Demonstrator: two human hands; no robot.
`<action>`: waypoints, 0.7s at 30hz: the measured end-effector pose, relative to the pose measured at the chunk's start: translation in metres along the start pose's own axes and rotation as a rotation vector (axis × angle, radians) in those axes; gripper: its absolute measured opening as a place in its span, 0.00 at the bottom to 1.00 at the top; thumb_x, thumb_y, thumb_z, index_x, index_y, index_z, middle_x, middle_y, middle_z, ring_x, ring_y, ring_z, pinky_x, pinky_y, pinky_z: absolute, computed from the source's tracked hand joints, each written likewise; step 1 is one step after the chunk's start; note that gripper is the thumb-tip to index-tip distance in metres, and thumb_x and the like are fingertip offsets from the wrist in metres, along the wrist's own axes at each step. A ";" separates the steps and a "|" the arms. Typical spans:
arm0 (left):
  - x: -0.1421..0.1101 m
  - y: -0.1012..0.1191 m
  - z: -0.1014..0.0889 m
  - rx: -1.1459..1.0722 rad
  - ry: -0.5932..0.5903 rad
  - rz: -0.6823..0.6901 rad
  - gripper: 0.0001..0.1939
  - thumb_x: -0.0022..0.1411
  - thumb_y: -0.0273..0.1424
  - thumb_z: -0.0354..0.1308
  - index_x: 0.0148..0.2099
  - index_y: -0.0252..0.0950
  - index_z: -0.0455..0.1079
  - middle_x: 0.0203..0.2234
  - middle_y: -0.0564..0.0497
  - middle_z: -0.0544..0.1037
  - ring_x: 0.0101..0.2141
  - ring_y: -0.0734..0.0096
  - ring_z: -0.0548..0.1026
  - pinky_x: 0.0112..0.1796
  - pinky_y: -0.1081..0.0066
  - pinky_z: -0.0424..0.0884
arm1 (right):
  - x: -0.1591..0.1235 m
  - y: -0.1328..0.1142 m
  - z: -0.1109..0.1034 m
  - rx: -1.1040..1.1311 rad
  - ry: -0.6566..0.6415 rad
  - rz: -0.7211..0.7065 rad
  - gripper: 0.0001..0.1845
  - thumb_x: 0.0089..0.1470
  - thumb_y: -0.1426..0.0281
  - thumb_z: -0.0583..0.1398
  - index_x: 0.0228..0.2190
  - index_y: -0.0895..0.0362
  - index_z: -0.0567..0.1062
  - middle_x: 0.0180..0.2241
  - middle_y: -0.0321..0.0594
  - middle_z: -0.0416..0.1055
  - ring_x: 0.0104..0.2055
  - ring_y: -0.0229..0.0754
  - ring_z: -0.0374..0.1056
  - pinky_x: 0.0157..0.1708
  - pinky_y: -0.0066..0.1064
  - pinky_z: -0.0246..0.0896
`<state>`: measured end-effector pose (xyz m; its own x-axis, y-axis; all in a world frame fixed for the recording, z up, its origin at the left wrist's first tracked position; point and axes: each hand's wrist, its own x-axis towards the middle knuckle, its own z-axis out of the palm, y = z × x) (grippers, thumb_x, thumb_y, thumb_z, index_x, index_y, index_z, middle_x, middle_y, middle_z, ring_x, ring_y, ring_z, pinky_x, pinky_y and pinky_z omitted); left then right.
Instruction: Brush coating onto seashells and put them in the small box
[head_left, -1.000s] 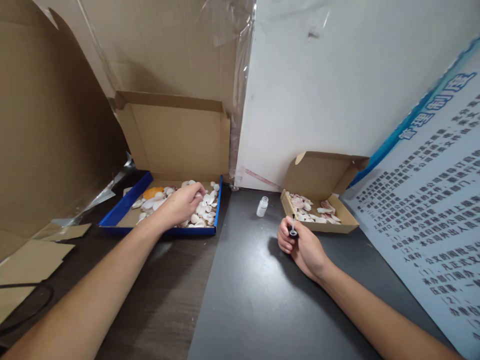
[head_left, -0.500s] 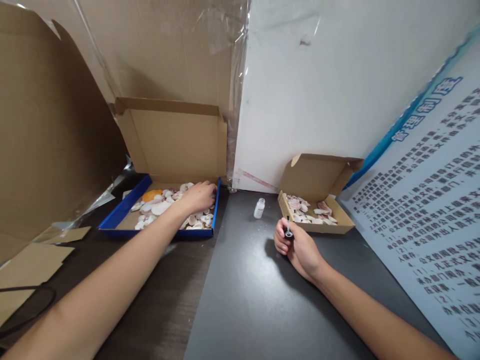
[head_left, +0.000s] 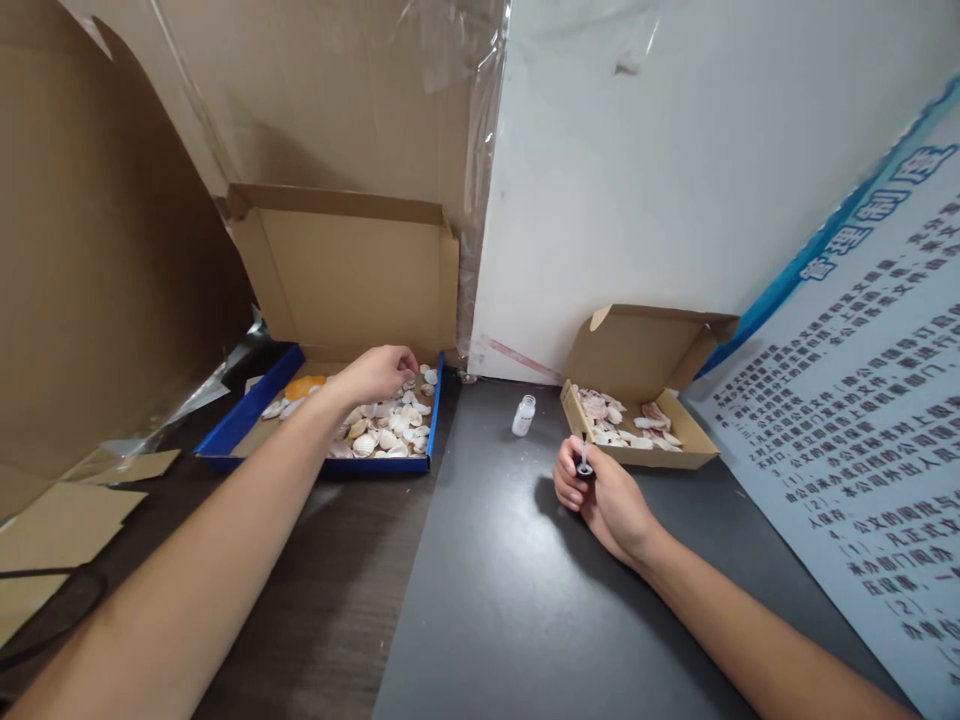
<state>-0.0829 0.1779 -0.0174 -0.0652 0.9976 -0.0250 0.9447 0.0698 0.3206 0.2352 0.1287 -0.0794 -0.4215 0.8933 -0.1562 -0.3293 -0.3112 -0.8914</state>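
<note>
My left hand [head_left: 379,372] reaches over the blue-edged cardboard box [head_left: 247,420] of white shells [head_left: 382,437], fingers curled at the box's far right corner; whether a shell is in them is hidden. My right hand [head_left: 604,490] rests on the dark table, closed round a small brush with a black cap [head_left: 584,462], bristle end up. A small clear bottle [head_left: 524,414] stands open between the two boxes. Just beyond my right hand, a smaller brown box [head_left: 697,440] holds pinkish shells [head_left: 619,418].
Cardboard sheets and clear plastic wrap line the back left. A white wall board [head_left: 637,200] stands behind, and a printed poster [head_left: 862,420] leans at the right. Cardboard scraps [head_left: 60,520] and a black cable [head_left: 45,620] lie at the left.
My left hand has moved from the middle of the shell pile to the box's far right corner and lifted slightly. My right hand has stayed still with the brush.
</note>
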 end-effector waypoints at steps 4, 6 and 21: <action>0.003 -0.001 0.007 0.032 -0.002 0.005 0.14 0.58 0.25 0.48 0.44 0.34 0.70 0.38 0.45 0.80 0.37 0.64 0.77 0.35 0.71 0.68 | -0.001 -0.001 0.001 -0.005 0.004 0.012 0.23 0.51 0.53 0.64 0.19 0.56 0.64 0.16 0.28 0.48 0.18 0.32 0.44 0.19 0.26 0.42; 0.005 -0.001 0.012 0.057 -0.016 0.014 0.14 0.57 0.24 0.48 0.44 0.34 0.70 0.39 0.45 0.80 0.39 0.63 0.76 0.37 0.70 0.69 | -0.002 -0.001 0.001 -0.009 0.006 0.014 0.23 0.51 0.54 0.64 0.19 0.56 0.64 0.16 0.28 0.47 0.18 0.32 0.44 0.19 0.26 0.41; 0.021 0.014 0.029 0.242 -0.059 0.066 0.13 0.66 0.37 0.57 0.46 0.33 0.72 0.47 0.44 0.75 0.48 0.60 0.73 0.50 0.54 0.69 | -0.001 0.000 0.002 -0.036 0.010 -0.007 0.22 0.52 0.55 0.63 0.19 0.57 0.64 0.16 0.28 0.47 0.18 0.32 0.44 0.19 0.26 0.41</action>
<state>-0.0612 0.2000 -0.0409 0.0115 0.9975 -0.0691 0.9961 -0.0054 0.0875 0.2343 0.1271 -0.0788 -0.4102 0.8990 -0.1537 -0.3014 -0.2927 -0.9075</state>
